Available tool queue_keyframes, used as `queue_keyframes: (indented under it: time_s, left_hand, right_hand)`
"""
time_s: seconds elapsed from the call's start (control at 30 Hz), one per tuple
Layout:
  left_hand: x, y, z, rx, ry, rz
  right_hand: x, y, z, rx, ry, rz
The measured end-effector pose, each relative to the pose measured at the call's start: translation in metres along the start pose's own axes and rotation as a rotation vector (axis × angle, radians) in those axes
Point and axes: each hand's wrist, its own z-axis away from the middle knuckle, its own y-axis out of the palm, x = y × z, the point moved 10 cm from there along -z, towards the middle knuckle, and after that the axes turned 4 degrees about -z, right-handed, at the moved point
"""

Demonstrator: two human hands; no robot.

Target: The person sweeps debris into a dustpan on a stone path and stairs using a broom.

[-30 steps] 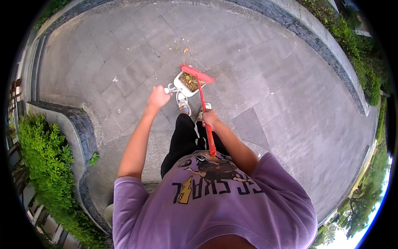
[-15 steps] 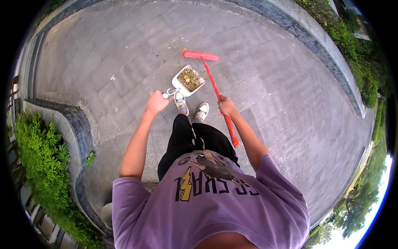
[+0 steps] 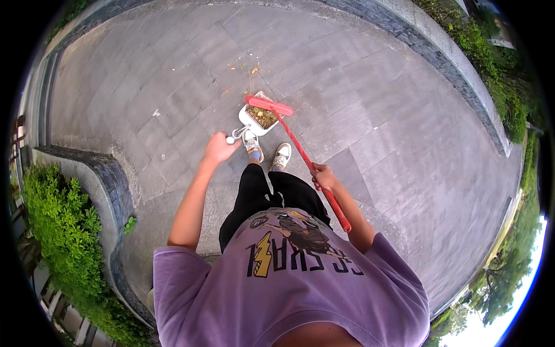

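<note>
My left hand (image 3: 220, 147) is closed round the handle of a white dustpan (image 3: 248, 122), which rests on the paving just ahead of my feet. Dry leaves and bits of debris (image 3: 261, 116) lie in the pan. In my right hand (image 3: 324, 176) is the red shaft of a broom (image 3: 298, 145), slanting from beside my right hip toward the pan. The broom's long red head (image 3: 270, 105) lies across the far part of the dustpan and covers some of the leaves.
Grey stone paving (image 3: 191, 87) spreads all round. Loose leaves (image 3: 254, 70) are scattered beyond the pan. A low curved wall (image 3: 104, 173) with a green shrub (image 3: 58, 225) stands at left, and another curved wall (image 3: 445, 52) runs along the far right. My shoes (image 3: 281, 156) are close behind the pan.
My right hand has drawn back toward me, bringing the broom head from the ground beyond the dustpan to over its far part. The left hand and dustpan have barely moved.
</note>
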Motion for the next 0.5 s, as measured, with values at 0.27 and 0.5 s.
queue_keyframes:
  time_s: [0.27, 0.5]
  left_hand:
    - [0.017, 0.015, 0.006, 0.22, -0.131, 0.198]
    - [0.004, -0.005, 0.025, -0.075, -0.08, -0.049]
  right_hand:
    - [0.024, -0.011, 0.044, -0.059, -0.048, 0.061]
    - [0.085, -0.027, -0.004, -0.18, -0.17, 0.156]
